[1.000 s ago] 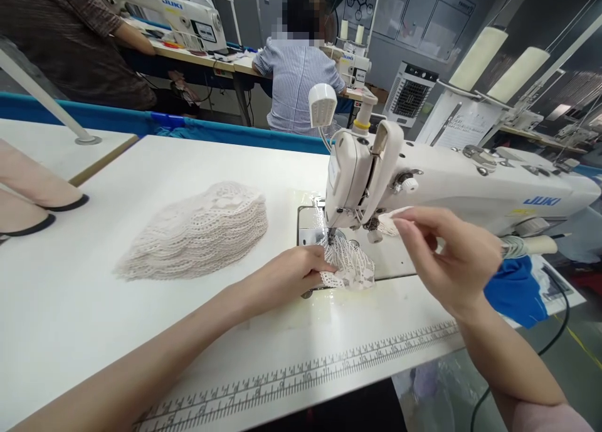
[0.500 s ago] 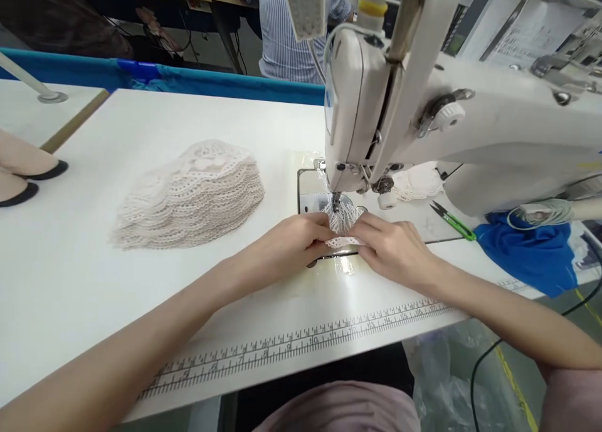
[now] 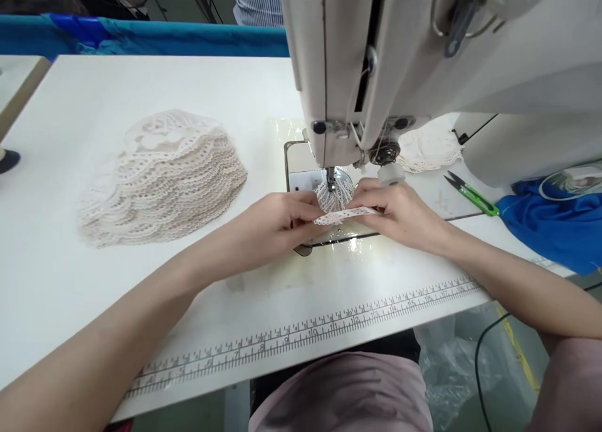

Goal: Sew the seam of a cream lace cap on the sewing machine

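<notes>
A: What are the hands doing?
B: Both are pinching. The left hand (image 3: 282, 222) grips one end of a lace piece (image 3: 345, 216) between thumb and fingers; the right hand (image 3: 399, 211) grips the other end the same way.

A: And how does that lace look?
B: Off-white and thin. The near edge is a narrow band dotted with little holes, drawn fairly straight between the hands. Beyond it, open threads fan out like ribs, with gaps showing the metal below.

A: Where is it, exactly?
B: Its far part is at the presser foot (image 3: 331, 179), over the metal plate (image 3: 301, 161) of the white sewing machine (image 3: 348, 62).

A: What's around that?
B: To the left, on the white surface (image 3: 56, 300), a stack of similar lace (image 3: 174, 181), with scalloped, holed edges in uneven layers. On the right, behind the right hand, another lace bundle (image 3: 427, 147), then green-handled snips (image 3: 475, 195) touching or just beside a bright blue cloth (image 3: 555, 222).

A: And at the edges?
B: A printed ruler (image 3: 310, 335) along the near side; a teal cloth strip (image 3: 188, 39) along the far one.
</notes>
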`<state>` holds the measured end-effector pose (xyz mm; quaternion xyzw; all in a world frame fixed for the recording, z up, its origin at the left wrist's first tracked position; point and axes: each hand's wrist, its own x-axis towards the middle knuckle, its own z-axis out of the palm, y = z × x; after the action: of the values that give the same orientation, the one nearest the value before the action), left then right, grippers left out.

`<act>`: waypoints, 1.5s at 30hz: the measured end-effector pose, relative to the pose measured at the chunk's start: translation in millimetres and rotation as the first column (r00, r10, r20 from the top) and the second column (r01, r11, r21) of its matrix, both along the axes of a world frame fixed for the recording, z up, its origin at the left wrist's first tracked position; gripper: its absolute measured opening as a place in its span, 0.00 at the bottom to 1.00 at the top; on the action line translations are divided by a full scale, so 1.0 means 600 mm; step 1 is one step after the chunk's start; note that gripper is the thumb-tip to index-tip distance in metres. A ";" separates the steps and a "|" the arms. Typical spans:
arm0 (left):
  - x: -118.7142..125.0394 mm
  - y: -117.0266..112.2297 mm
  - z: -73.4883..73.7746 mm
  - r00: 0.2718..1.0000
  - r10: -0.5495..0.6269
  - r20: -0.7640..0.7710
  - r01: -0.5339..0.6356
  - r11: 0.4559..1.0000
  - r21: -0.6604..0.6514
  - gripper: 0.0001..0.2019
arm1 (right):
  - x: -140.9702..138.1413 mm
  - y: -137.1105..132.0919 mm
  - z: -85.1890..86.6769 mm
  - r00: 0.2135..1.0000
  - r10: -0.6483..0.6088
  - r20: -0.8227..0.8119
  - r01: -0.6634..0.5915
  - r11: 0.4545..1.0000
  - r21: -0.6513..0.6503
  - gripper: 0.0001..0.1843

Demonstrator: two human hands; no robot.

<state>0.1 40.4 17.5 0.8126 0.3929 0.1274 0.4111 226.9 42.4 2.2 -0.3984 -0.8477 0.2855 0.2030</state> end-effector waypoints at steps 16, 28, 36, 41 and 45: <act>0.024 -0.085 -0.026 0.908 0.153 -0.390 0.284 0.460 0.841 0.16 | 0.005 -0.019 -0.011 0.968 0.163 0.193 -0.248 0.753 0.609 0.12; 0.016 -0.084 -0.037 0.896 0.131 -0.425 0.301 0.527 0.795 0.19 | 0.002 -0.020 -0.010 0.972 0.149 0.180 -0.230 0.742 0.630 0.13; 0.013 -0.069 -0.040 0.903 0.128 -0.411 0.292 0.521 0.802 0.19 | 0.002 -0.010 -0.014 0.975 0.147 0.168 -0.221 0.746 0.628 0.15; 0.010 -0.056 -0.045 0.913 0.131 -0.386 0.257 0.549 0.795 0.19 | 0.000 -0.001 -0.018 0.982 0.116 0.149 -0.187 0.720 0.668 0.17; 0.008 -0.044 -0.052 0.920 0.140 -0.367 0.235 0.554 0.799 0.19 | 0.002 0.004 -0.022 0.985 0.086 0.149 -0.164 0.725 0.669 0.15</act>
<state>5.2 14.2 -13.6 0.9278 0.3367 0.1218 -0.1045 227.9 45.1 -11.2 -0.2533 -0.9278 -0.0524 0.2689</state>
